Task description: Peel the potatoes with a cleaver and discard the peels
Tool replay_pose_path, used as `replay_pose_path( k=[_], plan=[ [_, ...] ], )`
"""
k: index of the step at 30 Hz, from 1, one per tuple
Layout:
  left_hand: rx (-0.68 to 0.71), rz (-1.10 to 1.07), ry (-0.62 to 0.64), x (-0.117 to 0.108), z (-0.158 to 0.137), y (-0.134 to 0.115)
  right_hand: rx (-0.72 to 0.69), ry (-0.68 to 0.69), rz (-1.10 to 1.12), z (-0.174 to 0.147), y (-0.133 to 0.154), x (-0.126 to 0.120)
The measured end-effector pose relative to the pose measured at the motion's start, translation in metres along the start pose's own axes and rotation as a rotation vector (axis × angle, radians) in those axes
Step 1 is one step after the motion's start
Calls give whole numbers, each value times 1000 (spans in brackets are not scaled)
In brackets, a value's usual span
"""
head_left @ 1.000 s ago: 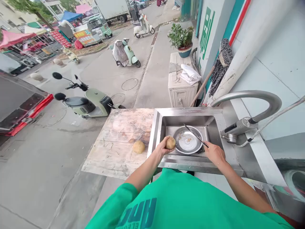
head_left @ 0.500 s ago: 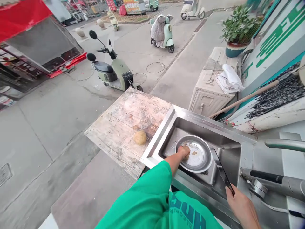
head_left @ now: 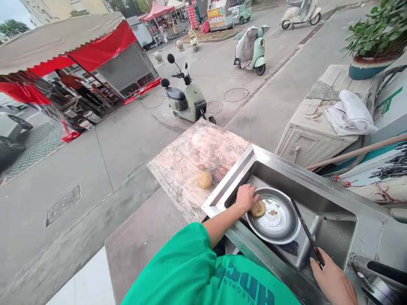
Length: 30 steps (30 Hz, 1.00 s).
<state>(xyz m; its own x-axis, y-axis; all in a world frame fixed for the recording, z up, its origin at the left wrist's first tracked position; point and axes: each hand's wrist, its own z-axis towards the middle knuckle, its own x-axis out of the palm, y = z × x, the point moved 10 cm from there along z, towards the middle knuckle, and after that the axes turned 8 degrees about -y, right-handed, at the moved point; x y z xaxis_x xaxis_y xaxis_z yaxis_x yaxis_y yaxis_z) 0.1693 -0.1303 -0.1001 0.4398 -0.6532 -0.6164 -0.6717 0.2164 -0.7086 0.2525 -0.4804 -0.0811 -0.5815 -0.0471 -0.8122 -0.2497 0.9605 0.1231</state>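
A round metal basin [head_left: 288, 233] sits in the steel sink [head_left: 337, 212], with brownish scraps on its bottom. Inside, near its left rim, lies a potato [head_left: 258, 209] with a pale cut-looking face. My left hand [head_left: 246, 197] is over that rim, fingers slightly apart just above the potato; it looks open, though the fingertips are partly hidden. My right hand [head_left: 332, 273] is closed round the handle of a dark knife [head_left: 303, 226], whose blade points up and away over the basin's right rim. Another whole, round potato [head_left: 204, 180] rests on the wooden board [head_left: 178, 169] left of the sink.
A dark scouring pad [head_left: 291, 248] lies in the sink below the basin. The faucet [head_left: 378, 271] is at the right. Beyond the sink stands a dusty outdoor unit [head_left: 305, 135] with a white cloth [head_left: 351, 112] on it. A green scooter [head_left: 190, 101] is parked behind the board.
The view has swung left. My left hand has drawn back from the potato toward the basin's left rim, leaving the potato in the basin. My right hand still holds the knife.
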Motion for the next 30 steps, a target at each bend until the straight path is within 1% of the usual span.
replay_pose_path(
  k=[1, 2, 3, 4, 5, 6, 7, 8, 9, 11, 13, 15, 17, 18, 19, 20, 21, 22, 24, 26, 28, 30],
  plan=[
    [13, 66, -137, -43, -3, 4, -29, 5, -32, 0, 8, -1],
    [-20, 138, -281, -87, -5, 14, -48, 8, -42, -1, 15, -1],
    [-101, 207, -411, -127, -8, 30, -58, 9, -35, -1, 21, -1],
    [-202, 269, -512, -161, -9, 48, -67, 5, -26, -1, 26, -1],
    [-289, 318, -555, -184, -7, 66, -68, 5, -18, 1, 30, 1],
    [-339, 359, -546, -198, -1, 81, -71, 6, -8, 2, 32, 3],
    [-356, 396, -508, -205, 9, 92, -62, 8, 1, 4, 33, 5],
    [-355, 424, -459, -207, 19, 101, -50, 13, 12, 6, 33, 8],
    [-365, 449, -405, -206, 27, 109, -39, 16, 24, 8, 32, 11],
    [-363, 488, -331, -202, 38, 116, -27, 18, 55, 8, 31, 15],
    [-340, 514, -309, -198, 39, 110, -31, -2, 91, 5, 33, 15],
    [-265, 530, -333, -192, 32, 89, -34, -53, 118, -1, 35, 11],
    [-102, 537, -367, -175, 19, 52, -30, -124, 133, -7, 37, 4],
    [2, 537, -365, -161, 12, 30, -28, -155, 137, -9, 38, 0],
    [148, 513, -343, -141, 4, 5, -27, -179, 140, -11, 39, -4],
    [258, 463, -276, -115, -3, -15, -26, -192, 144, -11, 39, -7],
    [339, 409, -159, -83, -10, -30, -21, -197, 147, -12, 39, -9],
    [381, 382, -58, -50, -16, -39, -12, -191, 151, -12, 38, -9],
    [417, 338, 129, 15, -26, -46, 8, -166, 158, -11, 35, -8],
    [392, 292, 303, 78, -32, -38, 19, -138, 163, -12, 33, -3],
    [338, 257, 418, 131, -36, -22, 16, -117, 160, -13, 33, 2],
    [258, 223, 508, 171, -38, -3, 14, -99, 141, -14, 33, 6]
  ],
)
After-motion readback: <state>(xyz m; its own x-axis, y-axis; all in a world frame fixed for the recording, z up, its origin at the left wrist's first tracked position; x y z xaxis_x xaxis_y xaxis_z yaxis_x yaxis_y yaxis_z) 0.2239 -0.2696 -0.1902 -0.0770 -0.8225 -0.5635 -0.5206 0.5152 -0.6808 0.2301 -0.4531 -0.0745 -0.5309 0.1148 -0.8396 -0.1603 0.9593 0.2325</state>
